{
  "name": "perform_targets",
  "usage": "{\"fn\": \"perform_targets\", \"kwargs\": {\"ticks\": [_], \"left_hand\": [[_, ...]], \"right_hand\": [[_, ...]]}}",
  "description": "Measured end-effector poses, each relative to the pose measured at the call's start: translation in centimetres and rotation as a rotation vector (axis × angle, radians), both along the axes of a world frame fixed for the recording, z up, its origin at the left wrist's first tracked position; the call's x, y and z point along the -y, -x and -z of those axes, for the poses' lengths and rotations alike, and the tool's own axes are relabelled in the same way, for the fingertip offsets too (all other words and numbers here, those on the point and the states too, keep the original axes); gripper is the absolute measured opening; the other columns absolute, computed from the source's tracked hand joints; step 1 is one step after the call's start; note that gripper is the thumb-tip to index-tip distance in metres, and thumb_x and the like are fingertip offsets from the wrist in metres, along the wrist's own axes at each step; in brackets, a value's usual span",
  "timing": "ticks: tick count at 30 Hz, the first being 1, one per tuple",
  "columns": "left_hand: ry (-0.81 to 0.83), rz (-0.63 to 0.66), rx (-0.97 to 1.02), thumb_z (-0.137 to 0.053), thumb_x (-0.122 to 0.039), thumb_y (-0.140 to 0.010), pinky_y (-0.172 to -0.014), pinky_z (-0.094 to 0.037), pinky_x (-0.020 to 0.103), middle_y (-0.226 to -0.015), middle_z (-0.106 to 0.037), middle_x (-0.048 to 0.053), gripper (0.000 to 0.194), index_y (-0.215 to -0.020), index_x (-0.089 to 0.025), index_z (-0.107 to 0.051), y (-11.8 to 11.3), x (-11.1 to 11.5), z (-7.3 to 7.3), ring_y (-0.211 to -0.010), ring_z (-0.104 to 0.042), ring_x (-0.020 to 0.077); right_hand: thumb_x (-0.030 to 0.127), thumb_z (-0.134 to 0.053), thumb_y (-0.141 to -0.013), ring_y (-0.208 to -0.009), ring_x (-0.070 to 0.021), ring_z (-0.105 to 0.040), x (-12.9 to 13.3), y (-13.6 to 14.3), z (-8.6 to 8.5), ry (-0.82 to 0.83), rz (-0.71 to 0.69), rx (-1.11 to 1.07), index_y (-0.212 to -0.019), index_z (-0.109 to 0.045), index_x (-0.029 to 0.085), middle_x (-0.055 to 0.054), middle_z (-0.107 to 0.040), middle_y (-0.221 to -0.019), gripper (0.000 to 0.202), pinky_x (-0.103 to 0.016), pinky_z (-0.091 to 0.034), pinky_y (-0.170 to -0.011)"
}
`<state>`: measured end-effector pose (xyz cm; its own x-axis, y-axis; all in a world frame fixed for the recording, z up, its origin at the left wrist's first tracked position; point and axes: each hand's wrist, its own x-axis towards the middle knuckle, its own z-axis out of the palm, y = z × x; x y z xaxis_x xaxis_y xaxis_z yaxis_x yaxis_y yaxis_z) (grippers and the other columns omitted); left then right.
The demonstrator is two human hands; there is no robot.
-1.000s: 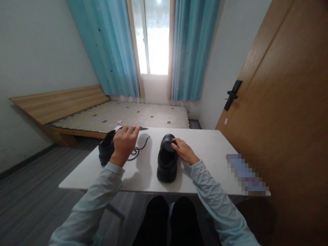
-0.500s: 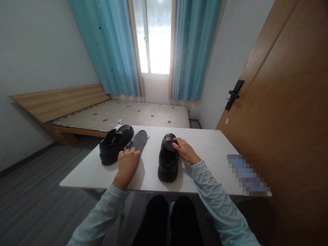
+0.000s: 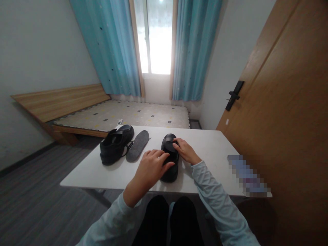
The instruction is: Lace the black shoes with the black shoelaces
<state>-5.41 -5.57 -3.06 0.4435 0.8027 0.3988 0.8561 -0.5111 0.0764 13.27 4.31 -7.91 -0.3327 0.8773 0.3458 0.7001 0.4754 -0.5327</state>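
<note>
A black shoe (image 3: 170,175) stands on the white table in front of me, its heel towards me. My right hand (image 3: 186,150) pinches the shoe's tongue from the right side. Over the left side of the same shoe is my left hand (image 3: 154,166), thumb and fingers apart and holding nothing; I cannot tell if it touches the shoe. To its left lies a grey insole (image 3: 138,145), flat on the table. Beyond the insole, a second black shoe (image 3: 112,148) stands at the table's left, its laces loose near the insole.
The white table (image 3: 205,143) has a blurred-out flat object (image 3: 247,176) at its right edge. A low bed (image 3: 143,114) lies behind it, below the window (image 3: 160,37). A wooden door (image 3: 287,119) rises on the right.
My left hand has let go of the insole, which now lies on the table, and has moved right to the near shoe. The right hand stays at the tongue.
</note>
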Motion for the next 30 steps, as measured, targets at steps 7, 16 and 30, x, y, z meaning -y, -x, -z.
{"fn": "perform_targets", "kwargs": {"ticks": [7, 16, 30], "left_hand": [[0.105, -0.155, -0.013, -0.070, -0.030, -0.077, -0.079, -0.049, 0.037, -0.100, -0.066, 0.008, 0.042, -0.115, -0.018, -0.057, -3.6, 2.3, 1.7, -0.100, -0.057, 0.0256], [0.093, -0.149, 0.041, -0.066, -0.025, -0.080, -0.072, -0.049, 0.031, -0.094, -0.066, 0.005, 0.027, -0.106, -0.024, -0.058, -2.6, 1.2, 1.9, -0.102, -0.053, 0.0229], [-0.092, -0.260, 0.133, -0.055, -0.021, -0.086, -0.085, -0.049, 0.031, -0.100, -0.064, 0.007, 0.023, -0.108, -0.024, -0.062, 3.9, -1.2, 0.3, -0.116, -0.047, 0.0238]], "right_hand": [[0.039, -0.038, -0.094, -0.108, -0.0210, -0.055, 0.1, 0.1, -0.1, -0.020, 0.004, -0.012, -0.115, -0.054, 0.017, -0.010, -0.061, -0.115, 0.034, -0.035, -0.041, -0.096], [0.040, -0.038, -0.095, -0.109, -0.0202, -0.057, 0.0, -0.2, -0.2, -0.068, -0.008, -0.051, -0.116, -0.057, 0.018, -0.010, -0.063, -0.117, 0.035, -0.035, -0.042, -0.096], [0.038, -0.042, -0.094, -0.081, -0.0162, -0.064, 0.1, -0.1, -0.3, -0.055, 0.013, -0.128, -0.107, -0.060, 0.017, -0.008, -0.069, -0.097, 0.031, -0.026, -0.048, -0.072]]}}
